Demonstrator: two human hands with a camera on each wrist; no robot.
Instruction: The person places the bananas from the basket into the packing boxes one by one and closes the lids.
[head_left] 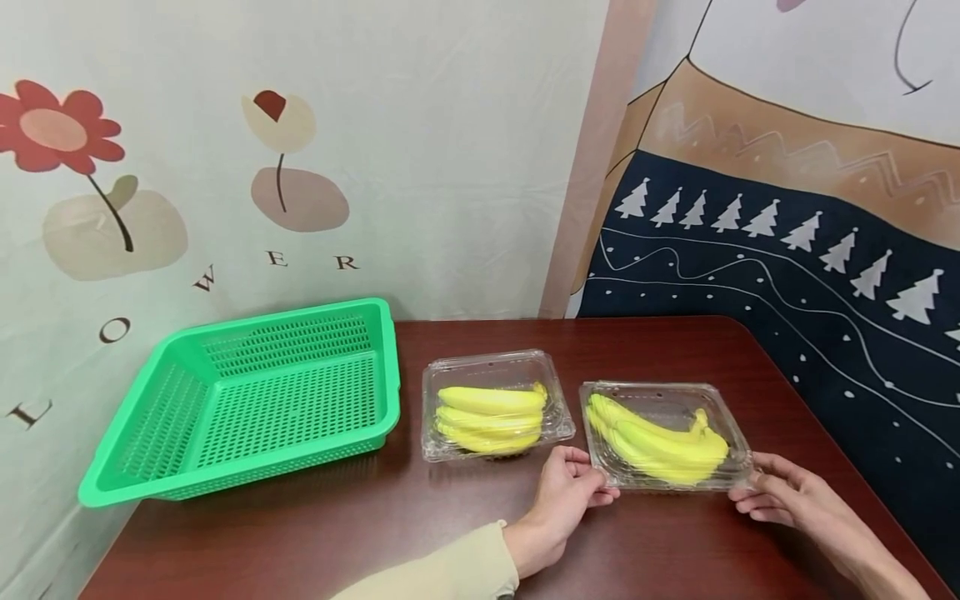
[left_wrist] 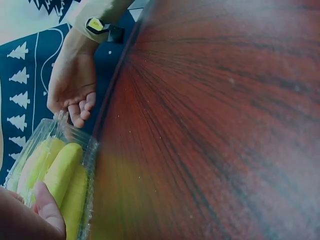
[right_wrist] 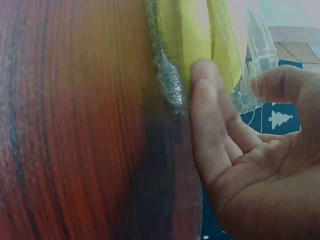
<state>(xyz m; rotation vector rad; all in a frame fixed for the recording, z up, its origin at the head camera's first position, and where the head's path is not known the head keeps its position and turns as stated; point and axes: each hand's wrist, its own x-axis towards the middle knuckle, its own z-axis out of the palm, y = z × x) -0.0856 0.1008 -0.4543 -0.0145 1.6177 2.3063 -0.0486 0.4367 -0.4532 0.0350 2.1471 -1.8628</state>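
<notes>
A clear plastic clamshell box (head_left: 660,392) with yellow bananas (head_left: 667,450) inside is at the right of the table in the head view. My left hand (head_left: 558,504) pinches its front left corner. At the front right corner my right hand (head_left: 798,500) grips the box, and the right wrist view shows thumb and fingers (right_wrist: 210,125) on opposite sides of it. The lid looks closed. Left of this box lies a second clear clamshell (head_left: 495,367), also holding bananas (head_left: 491,421), with neither hand on it; the left hand is just in front of its right corner.
A green perforated plastic basket (head_left: 240,467) stands at the table's left side, its inside bare. Behind the dark red wooden table (head_left: 480,533) hangs a pale flower-print cloth (head_left: 450,167). A navy cloth with white trees (head_left: 750,275) borders the right edge.
</notes>
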